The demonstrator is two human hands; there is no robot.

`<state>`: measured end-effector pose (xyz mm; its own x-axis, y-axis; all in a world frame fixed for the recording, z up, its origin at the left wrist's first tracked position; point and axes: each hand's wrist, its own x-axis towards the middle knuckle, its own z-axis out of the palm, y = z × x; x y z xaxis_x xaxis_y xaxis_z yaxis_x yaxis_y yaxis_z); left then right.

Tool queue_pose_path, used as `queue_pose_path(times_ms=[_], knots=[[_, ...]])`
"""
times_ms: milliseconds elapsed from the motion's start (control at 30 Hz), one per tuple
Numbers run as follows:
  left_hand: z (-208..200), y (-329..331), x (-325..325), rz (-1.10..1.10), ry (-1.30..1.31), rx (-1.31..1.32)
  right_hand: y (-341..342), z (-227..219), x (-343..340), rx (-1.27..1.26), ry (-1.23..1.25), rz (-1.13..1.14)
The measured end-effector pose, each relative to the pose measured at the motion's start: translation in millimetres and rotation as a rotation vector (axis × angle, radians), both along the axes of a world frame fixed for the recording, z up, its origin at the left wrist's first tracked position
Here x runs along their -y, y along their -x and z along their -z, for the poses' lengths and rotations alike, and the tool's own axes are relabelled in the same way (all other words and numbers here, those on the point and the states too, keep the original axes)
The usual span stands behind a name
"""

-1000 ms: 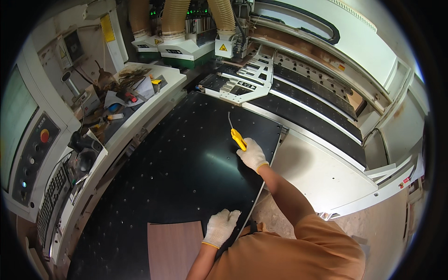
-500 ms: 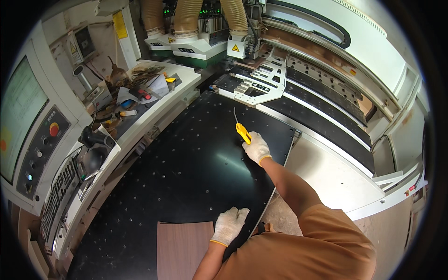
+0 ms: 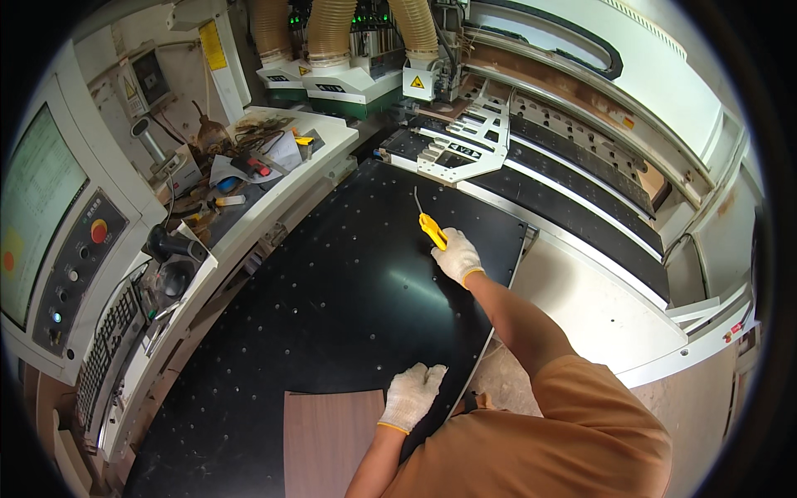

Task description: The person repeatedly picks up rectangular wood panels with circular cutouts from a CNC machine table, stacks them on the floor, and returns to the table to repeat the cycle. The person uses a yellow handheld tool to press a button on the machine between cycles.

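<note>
My right hand (image 3: 457,257), in a white knit glove with a yellow cuff, grips a yellow air blow gun (image 3: 432,231). Its thin, bent metal nozzle points away from me over the black table (image 3: 332,315), which is dotted with small holes. My left hand (image 3: 413,395), gloved the same way, is nearer to me at the table's right side. Its fingers look curled, and whatever they may hold is hidden. Beside that hand, to its left, a brown wood-grain panel (image 3: 332,444) lies on the table.
A control panel (image 3: 79,261) with a screen and red button stands left, above a keyboard (image 3: 108,344). Tools and papers clutter a side bench (image 3: 274,187). Ribbed hoses (image 3: 330,37) and machine heads stand at the back. A white slotted plate (image 3: 465,153) and black rails are far right.
The view has shifted slightly. Both hands stay nearly where they were, the right still holding the air blow gun over the table.
</note>
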<state>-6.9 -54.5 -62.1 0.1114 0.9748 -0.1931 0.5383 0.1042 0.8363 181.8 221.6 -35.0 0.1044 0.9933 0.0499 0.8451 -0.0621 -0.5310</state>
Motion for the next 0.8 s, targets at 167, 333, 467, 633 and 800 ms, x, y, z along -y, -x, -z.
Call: queue_pose_path(times_ms=[167,333,467,633,800], knots=[[2.3,0.5,0.0,-0.011,0.011,0.021,0.1,0.0,-0.7,0.008,0.009,0.008],[0.9,1.1,-0.1,-0.015,0.008,0.031,1.4,-0.1,-0.5,0.009,0.003,0.014],[-1.3,1.8,-0.5,-0.006,-0.005,0.014,1.4,1.5,-0.5,0.009,-0.004,0.007],[-4.7,4.0,-1.8,0.018,0.106,0.042,0.9,3.0,-2.1,0.021,-0.008,0.005],[-7.0,4.4,-2.9,0.034,0.09,0.032,2.4,2.0,-2.0,0.02,-0.018,0.01]])
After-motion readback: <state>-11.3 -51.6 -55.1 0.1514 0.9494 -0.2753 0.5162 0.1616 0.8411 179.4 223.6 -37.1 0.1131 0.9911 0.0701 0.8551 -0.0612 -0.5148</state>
